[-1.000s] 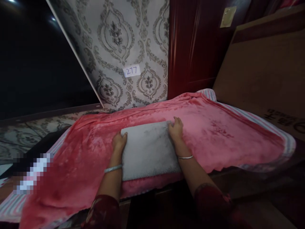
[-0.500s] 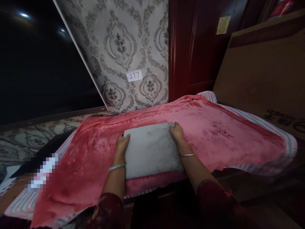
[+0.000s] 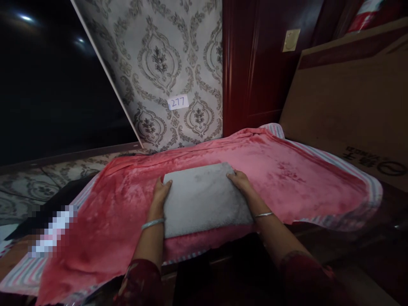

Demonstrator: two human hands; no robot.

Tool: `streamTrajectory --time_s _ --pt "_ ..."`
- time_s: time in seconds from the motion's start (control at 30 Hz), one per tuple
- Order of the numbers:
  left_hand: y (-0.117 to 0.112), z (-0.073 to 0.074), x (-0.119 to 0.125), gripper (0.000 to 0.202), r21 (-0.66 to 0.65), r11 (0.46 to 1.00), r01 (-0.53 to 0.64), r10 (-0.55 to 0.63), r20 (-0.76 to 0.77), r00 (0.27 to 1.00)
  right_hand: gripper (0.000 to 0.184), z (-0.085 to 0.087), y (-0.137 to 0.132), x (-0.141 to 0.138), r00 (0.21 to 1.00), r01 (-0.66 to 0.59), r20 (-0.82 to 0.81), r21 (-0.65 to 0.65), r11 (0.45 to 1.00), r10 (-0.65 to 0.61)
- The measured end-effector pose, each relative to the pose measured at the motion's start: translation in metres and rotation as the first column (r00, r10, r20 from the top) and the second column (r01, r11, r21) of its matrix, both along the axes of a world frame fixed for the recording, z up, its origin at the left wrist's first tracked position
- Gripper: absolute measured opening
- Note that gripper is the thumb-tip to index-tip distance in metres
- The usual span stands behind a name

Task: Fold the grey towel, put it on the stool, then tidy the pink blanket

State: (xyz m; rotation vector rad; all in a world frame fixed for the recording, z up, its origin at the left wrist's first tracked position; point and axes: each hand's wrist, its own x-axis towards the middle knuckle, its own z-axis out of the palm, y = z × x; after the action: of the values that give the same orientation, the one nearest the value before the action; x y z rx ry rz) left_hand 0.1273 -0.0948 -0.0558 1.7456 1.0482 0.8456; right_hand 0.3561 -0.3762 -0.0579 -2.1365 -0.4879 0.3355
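A folded grey cloth [image 3: 202, 199], a flat rectangle, lies on a pink plush blanket [image 3: 287, 178] spread over a low surface. My left hand [image 3: 160, 194] rests against the cloth's left edge, fingers curled over its far left corner. My right hand [image 3: 241, 182] presses on the right edge near the far right corner, fingers bent on the cloth. Both wrists wear a thin silver bangle. Whether the fingers grip under the cloth or only press on it is unclear.
A striped sheet [image 3: 374, 187] shows under the blanket's edges. Patterned wallpaper with a small label "277" [image 3: 177, 102] stands behind, a dark red door [image 3: 255, 63] beside it, a large cardboard box [image 3: 347, 106] to the right, and dark glass to the left.
My right hand has slid a little down the cloth's right edge toward me. The left hand stays at the left edge. The view shifted slightly.
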Motion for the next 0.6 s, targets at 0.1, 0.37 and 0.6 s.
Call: streamTrajectory --time_s 0.1,0.37,0.6 --pt "-0.003 0.003 -0.003 0.062 -0.148 0.986 0.077 -0.06 0.115 0.992 0.045 -0.001 -0.001 -0.002 1.0 0.008 -0.008 0.017 1.0 -0.008" --pt "-0.014 0.023 -0.016 0.034 -0.332 0.922 0.199 -0.174 0.104 0.979 0.042 0.003 -0.001 -0.005 0.988 0.018 -0.156 0.142 0.99 0.004" --pt "-0.023 0.04 -0.019 0.025 -0.448 0.873 0.191 -0.186 0.056 0.981 0.03 0.026 -0.009 -0.016 0.926 -0.022 -0.355 0.293 0.956 0.13"
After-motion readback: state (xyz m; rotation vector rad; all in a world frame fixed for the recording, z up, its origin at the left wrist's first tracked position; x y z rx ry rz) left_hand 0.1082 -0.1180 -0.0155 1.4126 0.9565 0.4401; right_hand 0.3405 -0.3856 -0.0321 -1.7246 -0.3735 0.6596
